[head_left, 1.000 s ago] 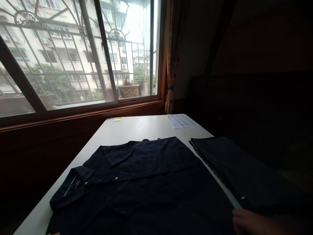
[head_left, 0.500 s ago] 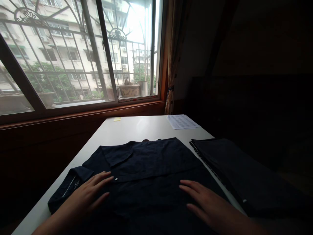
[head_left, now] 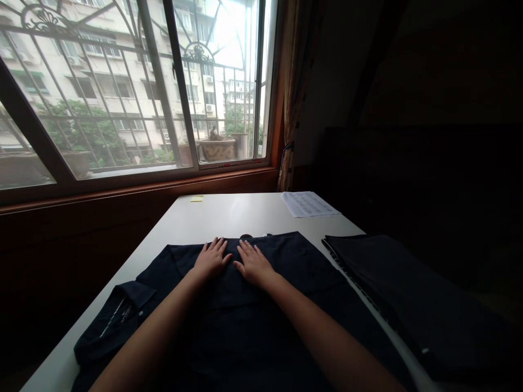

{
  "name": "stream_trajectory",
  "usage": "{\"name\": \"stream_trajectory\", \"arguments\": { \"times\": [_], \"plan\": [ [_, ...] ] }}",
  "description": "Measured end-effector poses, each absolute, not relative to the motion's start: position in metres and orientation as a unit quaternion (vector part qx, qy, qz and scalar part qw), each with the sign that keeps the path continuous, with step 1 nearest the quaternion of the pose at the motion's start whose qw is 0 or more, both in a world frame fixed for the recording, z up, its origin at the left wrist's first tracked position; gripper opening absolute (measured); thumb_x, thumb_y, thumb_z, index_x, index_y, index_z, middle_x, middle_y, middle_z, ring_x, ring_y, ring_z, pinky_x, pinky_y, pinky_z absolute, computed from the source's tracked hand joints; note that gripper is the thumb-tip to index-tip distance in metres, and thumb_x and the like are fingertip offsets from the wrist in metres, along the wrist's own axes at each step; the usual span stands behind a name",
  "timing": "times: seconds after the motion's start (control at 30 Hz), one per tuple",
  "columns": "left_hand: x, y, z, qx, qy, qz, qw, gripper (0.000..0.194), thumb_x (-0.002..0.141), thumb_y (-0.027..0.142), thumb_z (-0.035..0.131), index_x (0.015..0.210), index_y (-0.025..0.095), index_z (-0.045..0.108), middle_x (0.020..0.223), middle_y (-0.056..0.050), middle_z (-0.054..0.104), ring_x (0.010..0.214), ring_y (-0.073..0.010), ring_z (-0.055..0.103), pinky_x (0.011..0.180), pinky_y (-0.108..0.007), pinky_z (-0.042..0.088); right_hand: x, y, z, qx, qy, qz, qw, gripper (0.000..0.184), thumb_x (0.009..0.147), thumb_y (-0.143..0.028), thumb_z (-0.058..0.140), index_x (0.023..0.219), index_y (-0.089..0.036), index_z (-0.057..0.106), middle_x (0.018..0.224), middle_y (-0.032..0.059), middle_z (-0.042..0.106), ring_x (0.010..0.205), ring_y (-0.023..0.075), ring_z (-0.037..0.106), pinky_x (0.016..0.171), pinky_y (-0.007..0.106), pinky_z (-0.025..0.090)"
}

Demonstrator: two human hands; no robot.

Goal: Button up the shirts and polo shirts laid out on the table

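Observation:
A dark navy shirt (head_left: pixel 237 332) lies spread across a white table (head_left: pixel 229 215), its collar (head_left: pixel 141 293) toward the left. Near the shirt's far edge, my left hand (head_left: pixel 211 258) rests flat on the cloth with fingers spread. Close beside it on the right, my right hand (head_left: pixel 254 263) also lies flat and open on the fabric. The two thumbs point toward each other with a small gap between them. A white button (head_left: pixel 141 313) shows near the collar. My forearms cover parts of the shirt.
Right of the shirt lies a dark folded garment (head_left: pixel 400 294). Printed papers (head_left: pixel 310 204) are at the table's far right corner, and a yellow sticky note (head_left: pixel 196 198) at the far left. A small dark round object (head_left: pixel 245 236) peeks out behind the shirt. Beyond stands a barred window (head_left: pixel 122 92).
Both hands have moved forward and inward, from the near part of the shirt to its far edge, and now lie close together. The shirt's left sleeve fold looks smoothed flatter.

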State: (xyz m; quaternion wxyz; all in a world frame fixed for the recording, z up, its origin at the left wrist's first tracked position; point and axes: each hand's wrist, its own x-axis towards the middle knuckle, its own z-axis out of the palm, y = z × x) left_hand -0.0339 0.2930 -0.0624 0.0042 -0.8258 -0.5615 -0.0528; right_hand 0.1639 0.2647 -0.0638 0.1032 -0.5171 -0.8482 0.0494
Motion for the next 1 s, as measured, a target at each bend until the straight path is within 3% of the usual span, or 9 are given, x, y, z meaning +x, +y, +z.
{"name": "stream_trajectory", "arguments": {
  "times": [0.3,0.6,0.83,0.93,1.0],
  "plan": [
    [-0.036,0.304,-0.071,-0.810,-0.584,-0.048,-0.026,0.067,0.099,0.060,0.024,0.156,0.024,0.028,0.164,-0.003,0.018,0.153,-0.0268,0.008,0.123,-0.053,0.013,0.231,0.316,-0.080,-0.583,-0.808,0.060,0.063,0.079,0.097,-0.066,0.021,0.157,-0.016,0.024,0.165,0.0055,0.016,0.153,0.0219,0.013,0.124,0.044,0.009],
    [-0.036,0.305,-0.073,-0.808,-0.586,-0.052,-0.034,0.069,0.099,0.062,0.022,0.156,0.024,0.027,0.165,-0.002,0.017,0.154,-0.0269,0.006,0.123,-0.053,0.010,0.344,0.328,-0.086,-0.702,-0.710,0.030,0.034,0.076,0.098,-0.059,0.018,0.158,-0.012,0.019,0.166,0.0072,0.013,0.153,0.0224,0.012,0.123,0.047,0.011],
    [-0.037,0.306,-0.075,-0.808,-0.585,-0.055,-0.033,0.069,0.098,0.062,0.023,0.156,0.024,0.027,0.165,-0.002,0.017,0.154,-0.0268,0.007,0.123,-0.053,0.010,0.368,0.331,-0.087,-0.729,-0.684,0.019,0.027,0.072,0.099,-0.057,0.019,0.158,-0.016,0.021,0.166,0.0056,0.016,0.153,0.0220,0.014,0.123,0.044,0.013],
    [-0.037,0.307,-0.077,-0.808,-0.585,-0.058,-0.032,0.070,0.098,0.062,0.023,0.156,0.024,0.027,0.165,-0.002,0.017,0.154,-0.0271,0.007,0.123,-0.053,0.010,0.362,0.331,-0.079,-0.745,-0.666,0.003,0.040,0.070,0.099,-0.051,0.024,0.156,-0.010,0.027,0.163,0.0135,0.023,0.151,0.0289,0.018,0.121,0.051,0.014],
    [-0.037,0.307,-0.077,-0.808,-0.586,-0.060,-0.031,0.070,0.098,0.062,0.022,0.156,0.024,0.027,0.165,-0.003,0.017,0.153,-0.0276,0.008,0.122,-0.054,0.010,0.349,0.329,-0.072,-0.754,-0.654,-0.022,0.060,0.068,0.099,-0.041,0.026,0.155,-0.002,0.025,0.162,0.0206,0.021,0.152,0.0342,0.013,0.120,0.058,0.009]
  ]
}}
